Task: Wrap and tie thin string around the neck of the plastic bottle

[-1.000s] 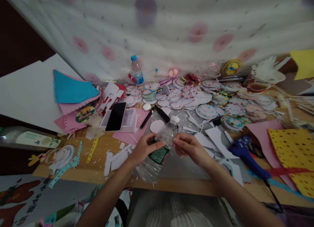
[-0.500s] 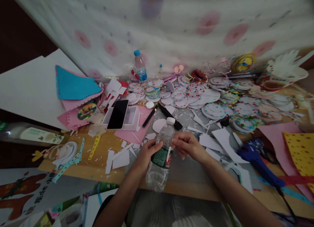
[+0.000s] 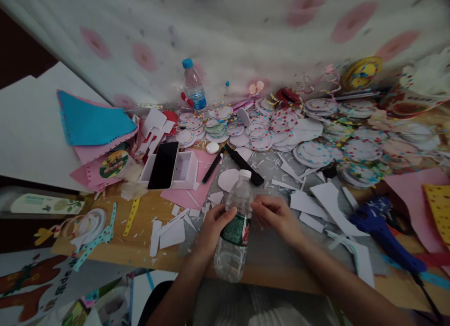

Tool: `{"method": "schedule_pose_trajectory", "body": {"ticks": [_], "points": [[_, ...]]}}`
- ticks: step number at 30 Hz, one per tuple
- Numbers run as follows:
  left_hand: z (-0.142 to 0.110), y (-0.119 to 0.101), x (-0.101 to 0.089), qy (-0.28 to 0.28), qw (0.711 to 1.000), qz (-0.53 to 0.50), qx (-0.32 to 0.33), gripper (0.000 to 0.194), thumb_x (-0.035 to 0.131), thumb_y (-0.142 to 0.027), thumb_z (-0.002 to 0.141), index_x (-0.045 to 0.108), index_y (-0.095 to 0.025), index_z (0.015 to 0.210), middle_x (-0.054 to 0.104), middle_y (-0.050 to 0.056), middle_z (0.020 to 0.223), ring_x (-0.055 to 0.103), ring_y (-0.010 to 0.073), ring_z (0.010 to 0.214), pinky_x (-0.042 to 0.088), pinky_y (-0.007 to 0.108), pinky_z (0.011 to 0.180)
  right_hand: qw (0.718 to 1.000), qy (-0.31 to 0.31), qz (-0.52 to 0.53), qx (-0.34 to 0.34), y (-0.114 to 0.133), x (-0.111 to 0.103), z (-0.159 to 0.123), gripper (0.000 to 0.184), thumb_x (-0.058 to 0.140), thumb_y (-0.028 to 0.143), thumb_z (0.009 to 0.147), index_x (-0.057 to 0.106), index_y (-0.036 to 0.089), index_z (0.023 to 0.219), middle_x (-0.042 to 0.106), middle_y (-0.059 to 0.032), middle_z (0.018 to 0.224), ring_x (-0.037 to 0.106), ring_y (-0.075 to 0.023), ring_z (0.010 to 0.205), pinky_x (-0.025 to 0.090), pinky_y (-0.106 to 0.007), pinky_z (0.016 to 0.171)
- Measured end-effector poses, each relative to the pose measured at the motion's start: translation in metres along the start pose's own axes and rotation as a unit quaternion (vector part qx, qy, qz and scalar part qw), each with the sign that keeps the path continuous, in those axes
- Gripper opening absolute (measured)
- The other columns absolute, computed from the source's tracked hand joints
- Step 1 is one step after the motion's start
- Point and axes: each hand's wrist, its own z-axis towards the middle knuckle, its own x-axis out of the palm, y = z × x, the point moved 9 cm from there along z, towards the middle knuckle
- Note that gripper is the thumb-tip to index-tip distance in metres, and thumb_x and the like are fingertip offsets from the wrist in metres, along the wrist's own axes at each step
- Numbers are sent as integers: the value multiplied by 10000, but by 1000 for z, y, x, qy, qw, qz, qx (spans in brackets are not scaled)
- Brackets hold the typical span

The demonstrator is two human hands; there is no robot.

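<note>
A clear plastic bottle (image 3: pixel 230 262) with a white cap and a green label (image 3: pixel 235 230) leans slightly at the front of the table. My left hand (image 3: pixel 216 223) is wrapped round its left side, thumb lying across the front above the label. On the other side, my right hand (image 3: pixel 276 216) has thumb and forefinger pinched together close to the bottle's shoulder, at the label's upper right. Whatever may be between those fingertips is too small to make out. Behind the bottle lie a white paper oval (image 3: pixel 228 179) and a black utility knife (image 3: pixel 246 164).
A phone (image 3: pixel 163 165) rests on a white box (image 3: pixel 186 171) at left, beside a dark pen (image 3: pixel 213 165). Decorated paper discs (image 3: pixel 262 129) pile along the back, near a blue-capped bottle (image 3: pixel 194 87). Paper scraps (image 3: pixel 312 204) and a blue glue gun (image 3: pixel 386 230) lie right.
The view has shifted a little. My right hand has drawn slightly away to the right of the bottle, fingers still pinched. My left hand keeps its hold on the bottle.
</note>
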Motion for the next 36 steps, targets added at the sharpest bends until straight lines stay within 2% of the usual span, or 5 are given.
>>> {"method": "schedule_pose_trajectory", "body": {"ticks": [3,8,14,24,36], "points": [[0,1,2,5,1000,-8,-3,279,721,-389,761,700,-141,889,663,24,765,588,132,697,437,220,647,998,-31,-47,-37,9,-1,-3,454,558,474,859,488,179,521,440,31,479,368,-84,475,259,-247,482],[1,1,-4,-16,1000,-12,5,276,733,-391,747,706,-145,868,665,26,775,588,134,708,442,219,655,995,-28,-77,-59,13,5,-5,457,566,464,847,496,176,500,423,32,470,353,-82,468,252,-250,482],[2,2,-1,10,1000,-24,-12,276,734,-384,742,709,-139,867,655,23,734,565,121,647,426,212,615,997,-41,-53,-29,2,0,-4,472,504,455,894,471,188,507,467,26,449,395,-89,444,307,-234,463],[-6,0,-2,-38,997,-56,-26,293,762,-388,697,730,-147,861,690,28,736,586,129,623,426,223,612,999,-31,-19,1,-2,1,-2,501,559,520,849,487,190,478,469,18,434,389,-93,442,294,-244,460],[-5,1,-6,-18,992,-120,-34,310,797,-420,648,710,-135,736,648,4,629,564,108,563,410,204,527,995,13,61,72,-20,11,4,475,611,546,807,504,180,524,451,41,442,381,-78,414,250,-241,437]]}}
